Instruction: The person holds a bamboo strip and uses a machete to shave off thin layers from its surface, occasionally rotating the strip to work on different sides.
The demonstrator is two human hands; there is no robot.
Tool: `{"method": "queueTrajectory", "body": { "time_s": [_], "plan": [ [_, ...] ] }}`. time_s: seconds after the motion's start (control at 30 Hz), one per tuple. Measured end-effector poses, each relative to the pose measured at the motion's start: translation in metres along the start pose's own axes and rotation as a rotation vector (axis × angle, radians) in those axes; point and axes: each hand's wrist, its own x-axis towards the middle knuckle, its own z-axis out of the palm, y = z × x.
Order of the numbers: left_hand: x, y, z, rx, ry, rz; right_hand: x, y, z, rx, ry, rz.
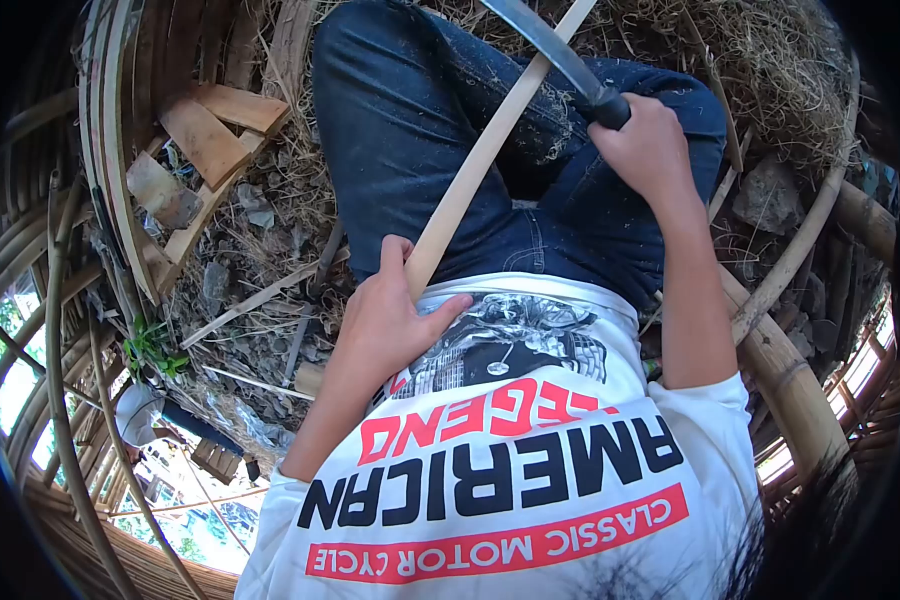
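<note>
A long, pale bamboo strip (480, 160) slants across my lap, from my waist to beyond the top edge of the view. Near my belly, my left hand (395, 315) grips its lower end, the fingers around the strip and the thumb lying apart over my shirt. Above my right thigh, my right hand (645, 145) is closed around the black handle of a large knife (560, 60). Its grey metal blade points up and to the left and overlaps the strip near the top; the tip is out of view.
My crossed legs in dark jeans (400, 130) carry light shavings. Cut wood pieces (205, 140) and long bamboo slats (110, 150) lie at left. Fibrous shavings (770, 60) are heaped at upper right, near a stone (768, 195). A thick bamboo pole (790, 390) stands close at my right side.
</note>
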Motion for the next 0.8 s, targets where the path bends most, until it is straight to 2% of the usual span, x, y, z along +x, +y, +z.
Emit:
{"method": "queueTrajectory", "body": {
  "time_s": [0.1, 0.17, 0.2, 0.27, 0.37, 0.43, 0.5, 0.53, 0.6, 0.8],
  "plan": [
    [0.002, -0.01, 0.004, -0.005, -0.036, 0.024, -0.026, -0.011, 0.005, 0.162, -0.035, 0.031],
    [0.007, -0.026, 0.004, -0.249, -0.112, 0.091, -0.04, -0.014, 0.005, 0.252, -0.036, 0.013],
    [0.008, -0.029, 0.0, -0.241, -0.11, 0.091, -0.046, -0.014, 0.007, 0.312, -0.034, -0.062],
    [0.008, -0.031, -0.008, -0.718, -0.35, 0.014, -0.057, -0.013, 0.008, 0.374, -0.064, -0.177],
    [0.004, -0.025, -0.015, -0.725, -0.293, -0.007, -0.07, -0.018, 0.008, 0.362, -0.173, -0.249],
    [0.002, -0.027, -0.012, -0.794, -0.347, 0.01, -0.08, -0.026, 0.007, 0.309, -0.27, -0.26],
    [-0.001, -0.025, -0.003, -0.661, -0.373, 0.035, -0.086, -0.035, 0.008, 0.246, -0.319, -0.323],
    [-0.003, -0.022, -0.002, -0.637, -0.371, -0.016, -0.088, -0.04, 0.009, 0.248, -0.321, -0.326],
    [-0.005, -0.021, 0.002, -0.644, -0.336, 0.004, -0.091, -0.046, 0.013, 0.193, -0.418, -0.32],
    [-0.01, -0.026, 0.016, -0.706, -0.203, 0.08, -0.088, -0.059, -0.001, 0.051, -0.468, -0.203]
  ]
}}
